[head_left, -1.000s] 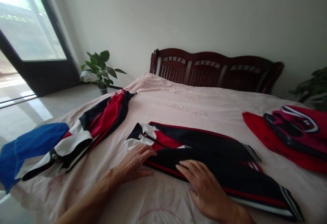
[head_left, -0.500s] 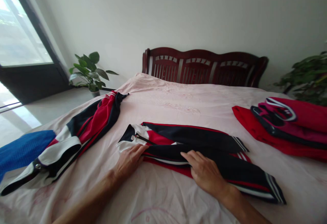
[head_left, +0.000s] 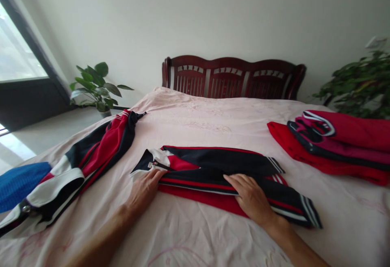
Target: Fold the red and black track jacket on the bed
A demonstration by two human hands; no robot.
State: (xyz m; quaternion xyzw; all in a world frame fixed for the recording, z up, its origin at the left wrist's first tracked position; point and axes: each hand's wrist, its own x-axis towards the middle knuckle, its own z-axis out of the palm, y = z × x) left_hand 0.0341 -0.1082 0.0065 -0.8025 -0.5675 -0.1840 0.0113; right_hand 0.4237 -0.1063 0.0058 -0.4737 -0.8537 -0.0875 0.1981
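A navy, red and white zip jacket [head_left: 207,175] lies on the bed with its collar to the left and both cuffs to the right. Its near sleeve is laid lengthwise along the body. My left hand [head_left: 149,183] is closed on the jacket's near shoulder, just below the collar; its thumb is hidden. Farther along, my right hand [head_left: 248,194] has its fingers curled over the near sleeve, which it grips around the middle. A strip of red fabric shows below the sleeve, between my hands.
Another navy, red and white jacket [head_left: 100,149] lies lengthwise at the left, beside a blue cloth [head_left: 22,183]. Folded red and magenta clothes [head_left: 335,149] are stacked at the right. The pink bedsheet [head_left: 195,120] reaches back toward a dark wooden bench back [head_left: 231,76]. Potted plants [head_left: 96,84] flank the bed.
The near sleeve has shifted inward over the jacket and its cuff has drawn up, so more red fabric shows below it. My right hand moved with it. The view has turned slightly right.
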